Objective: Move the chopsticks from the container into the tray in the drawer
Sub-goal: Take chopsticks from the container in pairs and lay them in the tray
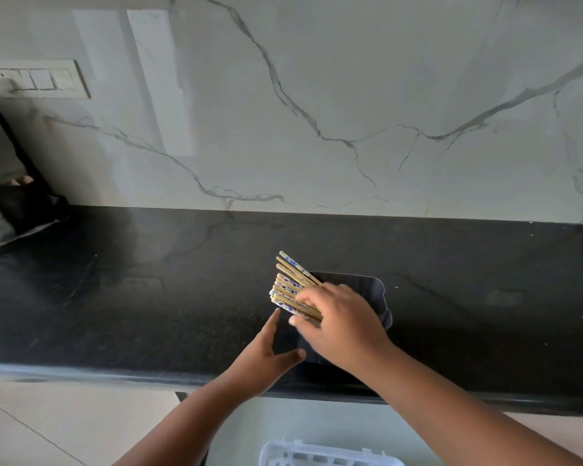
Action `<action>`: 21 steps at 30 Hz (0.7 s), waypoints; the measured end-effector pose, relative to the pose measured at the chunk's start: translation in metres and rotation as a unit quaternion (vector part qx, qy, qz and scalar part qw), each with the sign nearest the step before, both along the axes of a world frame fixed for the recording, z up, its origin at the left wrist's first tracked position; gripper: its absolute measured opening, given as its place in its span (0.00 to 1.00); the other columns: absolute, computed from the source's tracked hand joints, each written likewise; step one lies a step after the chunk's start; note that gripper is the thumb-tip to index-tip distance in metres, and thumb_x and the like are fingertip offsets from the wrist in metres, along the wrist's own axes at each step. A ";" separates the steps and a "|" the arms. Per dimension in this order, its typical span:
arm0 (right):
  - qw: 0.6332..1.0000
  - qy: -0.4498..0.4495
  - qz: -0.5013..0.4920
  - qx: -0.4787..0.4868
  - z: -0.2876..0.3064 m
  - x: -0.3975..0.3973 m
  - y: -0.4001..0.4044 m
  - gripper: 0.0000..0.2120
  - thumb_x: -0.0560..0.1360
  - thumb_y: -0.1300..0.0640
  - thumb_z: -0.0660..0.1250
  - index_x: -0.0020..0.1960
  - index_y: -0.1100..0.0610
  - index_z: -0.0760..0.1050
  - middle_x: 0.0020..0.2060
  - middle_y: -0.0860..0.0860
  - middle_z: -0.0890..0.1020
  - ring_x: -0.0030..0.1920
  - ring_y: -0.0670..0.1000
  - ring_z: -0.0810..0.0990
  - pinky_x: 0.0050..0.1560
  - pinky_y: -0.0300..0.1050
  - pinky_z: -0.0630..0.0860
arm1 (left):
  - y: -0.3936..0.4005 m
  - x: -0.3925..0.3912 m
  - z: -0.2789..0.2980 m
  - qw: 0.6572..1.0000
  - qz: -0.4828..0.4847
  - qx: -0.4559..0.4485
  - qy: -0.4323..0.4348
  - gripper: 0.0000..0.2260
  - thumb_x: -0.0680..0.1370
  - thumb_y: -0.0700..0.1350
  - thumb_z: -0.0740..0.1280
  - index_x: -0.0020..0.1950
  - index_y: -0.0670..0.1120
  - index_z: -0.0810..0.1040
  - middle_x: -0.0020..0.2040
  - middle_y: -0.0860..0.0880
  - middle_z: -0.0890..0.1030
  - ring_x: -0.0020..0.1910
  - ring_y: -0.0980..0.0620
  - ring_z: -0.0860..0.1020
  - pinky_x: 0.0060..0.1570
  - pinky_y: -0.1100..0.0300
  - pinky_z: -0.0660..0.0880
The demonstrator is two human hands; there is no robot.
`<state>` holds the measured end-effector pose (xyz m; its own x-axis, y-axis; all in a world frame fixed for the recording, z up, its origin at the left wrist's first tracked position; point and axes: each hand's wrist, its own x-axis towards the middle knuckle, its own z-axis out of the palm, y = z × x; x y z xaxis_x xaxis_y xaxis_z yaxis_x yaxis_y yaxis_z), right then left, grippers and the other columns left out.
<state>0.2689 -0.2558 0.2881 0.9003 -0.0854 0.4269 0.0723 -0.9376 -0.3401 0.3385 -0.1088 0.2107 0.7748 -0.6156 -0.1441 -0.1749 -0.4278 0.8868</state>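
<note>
1. Our right hand [340, 319] grasps a fanned bundle of chopsticks [292, 287], its fingers curled over them above the dark container [367, 287].
2. Our left hand [266, 354], fingers straight, rests against the container's near side.
3. The container stands on the black desk [115, 297].
4. Below, a white tray [317, 454] shows at the frame's edge.

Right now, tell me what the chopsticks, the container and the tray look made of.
Chopsticks: probably bamboo or wood, tan shafts, blue-and-white patterned ends. Container: dark, matte, likely plastic, ribbed inner wall. Tray: white slotted plastic, seemingly.
</note>
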 end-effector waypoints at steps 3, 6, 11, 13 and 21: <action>1.000 0.005 -0.016 -0.004 -0.015 0.012 0.012 0.18 0.72 0.44 0.68 0.58 0.51 0.76 0.53 0.49 0.82 0.53 0.53 0.78 0.50 0.47 0.75 | 0.005 -0.003 0.002 1.000 0.018 0.004 0.005 0.41 0.74 0.54 0.71 0.79 0.54 0.48 0.77 0.53 0.60 0.76 0.51 0.58 0.73 0.54 0.58; 0.999 -0.016 -0.029 0.003 -0.023 0.020 0.014 0.12 0.74 0.49 0.67 0.55 0.53 0.76 0.50 0.49 0.81 0.50 0.52 0.79 0.44 0.46 0.75 | 0.010 -0.007 -0.001 0.999 0.032 0.010 0.007 0.41 0.74 0.56 0.70 0.79 0.55 0.48 0.78 0.52 0.58 0.76 0.50 0.58 0.71 0.55 0.59; 0.998 -0.002 -0.059 0.005 -0.017 0.031 0.005 0.07 0.76 0.50 0.65 0.48 0.54 0.77 0.43 0.50 0.83 0.43 0.54 0.81 0.36 0.45 0.70 | 0.019 -0.008 -0.007 0.999 0.043 0.013 0.027 0.40 0.74 0.57 0.70 0.78 0.57 0.50 0.78 0.51 0.58 0.75 0.50 0.59 0.69 0.55 0.61; 0.996 0.028 -0.077 0.037 -0.005 0.036 -0.007 0.07 0.75 0.49 0.67 0.47 0.53 0.77 0.41 0.50 0.83 0.42 0.54 0.81 0.35 0.45 0.69 | 0.023 -0.007 -0.008 0.998 0.049 0.010 0.028 0.38 0.73 0.57 0.70 0.78 0.57 0.52 0.77 0.51 0.60 0.75 0.51 0.60 0.68 0.56 0.62; 0.960 0.066 -0.097 0.254 0.056 0.035 -0.075 0.03 0.71 0.57 0.75 0.42 0.53 0.81 0.37 0.52 0.84 0.41 0.53 0.84 0.45 0.54 0.82 | 0.032 -0.002 0.025 0.986 0.116 -0.108 -0.057 0.19 0.76 0.47 0.69 0.66 0.57 0.72 0.69 0.51 0.73 0.67 0.57 0.71 0.66 0.56 0.70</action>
